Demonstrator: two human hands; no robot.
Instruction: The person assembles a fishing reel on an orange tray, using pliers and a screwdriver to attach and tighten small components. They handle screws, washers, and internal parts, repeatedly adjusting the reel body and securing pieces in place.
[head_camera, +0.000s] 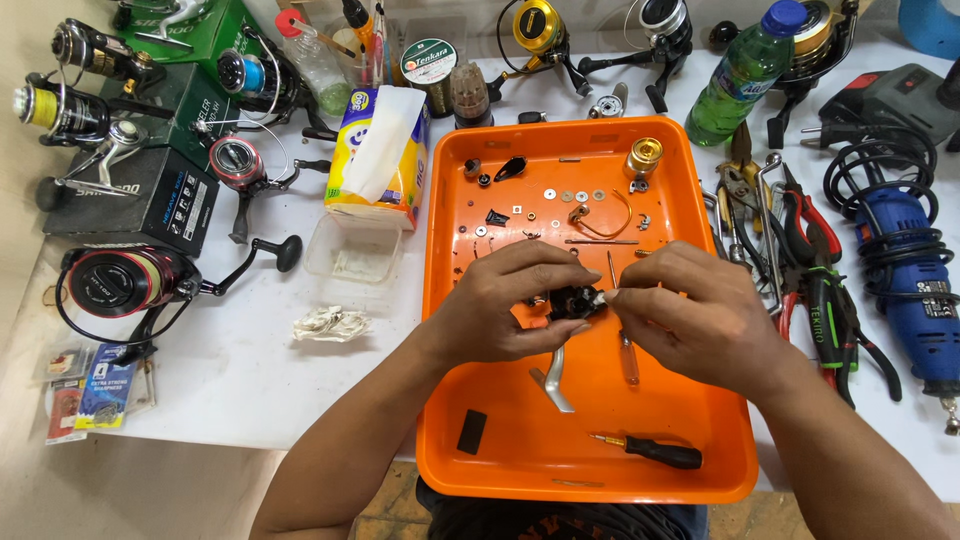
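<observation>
Both hands are raised over the middle of the orange tray (455, 300), which sits on the white counter (250, 370). The left hand (505, 305) comes in from the lower left, forearm angled up toward the tray's centre, wrist bent inward, palm turned down. Its fingers (545, 262) curl around a small black reel body (572, 300), thumb underneath, closed on the part and holding it clear of the tray floor. A silver handle arm (553, 378) hangs down from the reel body toward the tray's near half.

The right hand (690, 315) enters from the lower right, knuckles up, forearm crossing the tray's right rim. Its thumb and forefinger are pressed together at the right side of the reel body, pinching a small pale piece (603, 296); what that piece is cannot be told. The remaining fingers are folded loosely.

Inside the tray, a black-handled screwdriver (655, 452) lies near the near rim, and a flat black piece (472, 431) lies at the near left. A gold spool (643, 157) stands at the tray's far right corner, with small washers and screws scattered along the far half.

Left of the tray lie a tissue pack (380, 150) and a clear plastic tub (352, 255). Right of the tray lie red-handled pliers (810, 235) and a blue rotary tool (915, 280).
</observation>
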